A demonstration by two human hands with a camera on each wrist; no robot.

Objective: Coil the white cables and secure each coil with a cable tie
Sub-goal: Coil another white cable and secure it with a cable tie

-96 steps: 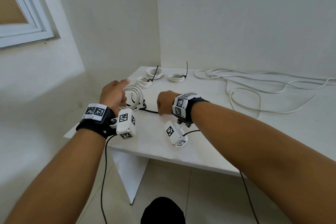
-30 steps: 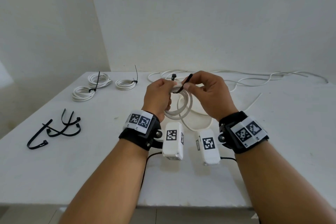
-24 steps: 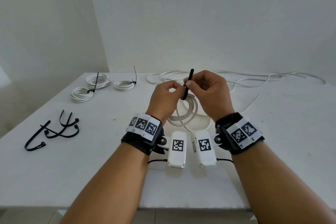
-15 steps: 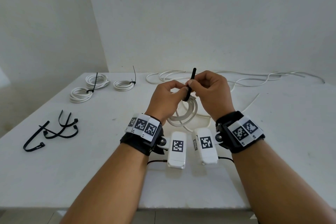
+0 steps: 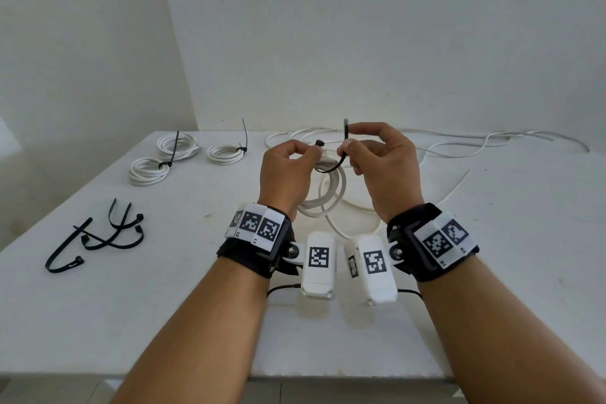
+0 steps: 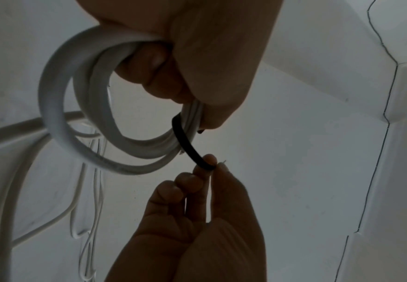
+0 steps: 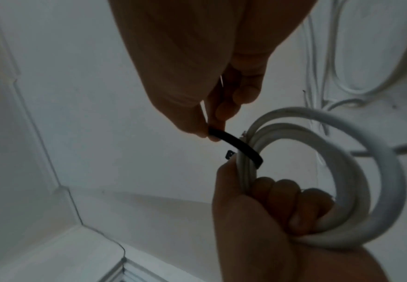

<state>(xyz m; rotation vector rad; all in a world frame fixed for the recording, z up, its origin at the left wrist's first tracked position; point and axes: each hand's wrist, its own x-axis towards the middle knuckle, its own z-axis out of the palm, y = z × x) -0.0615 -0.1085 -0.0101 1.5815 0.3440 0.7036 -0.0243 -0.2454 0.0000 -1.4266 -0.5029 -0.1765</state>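
Observation:
My left hand [image 5: 288, 167] grips a white cable coil [image 5: 331, 193] above the table; its curled fingers [image 6: 154, 76] wrap the strands in the left wrist view. A black cable tie [image 5: 334, 165] loops under the coil [image 7: 342, 171], its head [image 5: 318, 142] sticking up by my left thumb. My right hand [image 5: 377, 157] pinches the tie's tail [image 5: 346, 129] between thumb and forefinger, and the strap [image 7: 236, 145] curves from that pinch round the bundle. The tie [image 6: 187, 147] is not threaded through its head. A loose end of the coil trails onto the table.
Three tied coils [image 5: 178, 144] [image 5: 149, 170] [image 5: 226, 154] lie at the far left of the white table [image 5: 164, 305]. Several spare black ties [image 5: 98, 239] lie at the left. Loose white cable [image 5: 459, 147] sprawls across the back right. Walls close off the back and left.
The hands have drawn apart a little. The tie's tail, upright between both hands half a second ago, has swung right with my right hand, and its head now shows by my left thumb.

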